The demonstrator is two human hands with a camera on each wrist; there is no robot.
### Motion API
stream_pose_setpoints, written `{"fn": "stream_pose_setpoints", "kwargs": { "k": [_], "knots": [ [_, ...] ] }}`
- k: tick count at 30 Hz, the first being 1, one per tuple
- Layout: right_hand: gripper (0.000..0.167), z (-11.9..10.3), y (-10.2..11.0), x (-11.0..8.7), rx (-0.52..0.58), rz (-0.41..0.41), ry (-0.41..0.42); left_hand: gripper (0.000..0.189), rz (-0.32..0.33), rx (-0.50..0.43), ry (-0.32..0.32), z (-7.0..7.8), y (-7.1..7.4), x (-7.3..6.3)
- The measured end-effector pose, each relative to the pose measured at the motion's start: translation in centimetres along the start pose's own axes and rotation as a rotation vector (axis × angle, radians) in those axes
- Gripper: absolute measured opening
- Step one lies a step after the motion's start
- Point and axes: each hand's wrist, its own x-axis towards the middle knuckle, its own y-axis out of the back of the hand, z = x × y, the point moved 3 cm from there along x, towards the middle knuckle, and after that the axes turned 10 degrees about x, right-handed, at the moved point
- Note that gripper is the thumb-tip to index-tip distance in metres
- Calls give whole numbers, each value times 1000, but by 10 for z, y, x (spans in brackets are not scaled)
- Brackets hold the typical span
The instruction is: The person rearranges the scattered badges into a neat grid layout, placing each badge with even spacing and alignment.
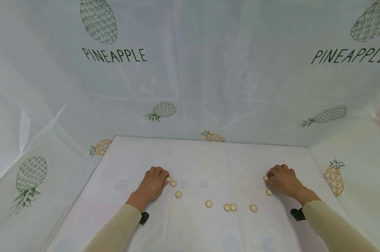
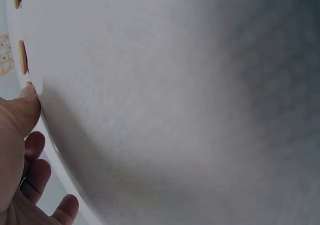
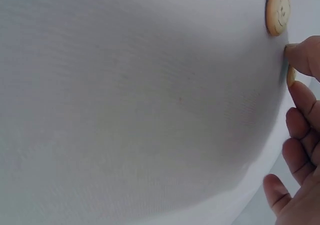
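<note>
Small round biscuits with a face-like pattern lie in a curve on the white tabletop. At the left end of the curve, my left hand (image 1: 153, 182) pinches a biscuit (image 1: 168, 179) between thumb and fingertips; its left wrist view mostly hides that biscuit. Close beside it lie a second biscuit (image 1: 174, 183) and a third biscuit (image 1: 178, 194). Over on the right, my right hand (image 1: 284, 180) pinches another biscuit (image 3: 291, 75) by its edges with thumb and forefinger, low at the cloth. Just nearer to me is one more biscuit (image 1: 269, 192), apart from the fingers.
Between the hands lie a single biscuit (image 1: 209, 203), two touching biscuits (image 1: 227, 208) and a biscuit (image 1: 253, 208) farther right. A white cloth covers the table (image 1: 196, 161). Hanging sheets (image 1: 190, 70) printed with pineapples enclose its back and sides.
</note>
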Motion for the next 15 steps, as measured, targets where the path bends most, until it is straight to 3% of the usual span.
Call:
{"fn": "stream_pose_setpoints", "kwargs": {
  "k": [8, 15],
  "knots": [
    [20, -4, -1, -6, -67, 55, 87, 18, -35, 50, -22, 2, -1, 1],
    [21, -7, 0, -6, -101, 63, 110, 16, -41, 9, -16, -3, -2, 1]
  ]
}}
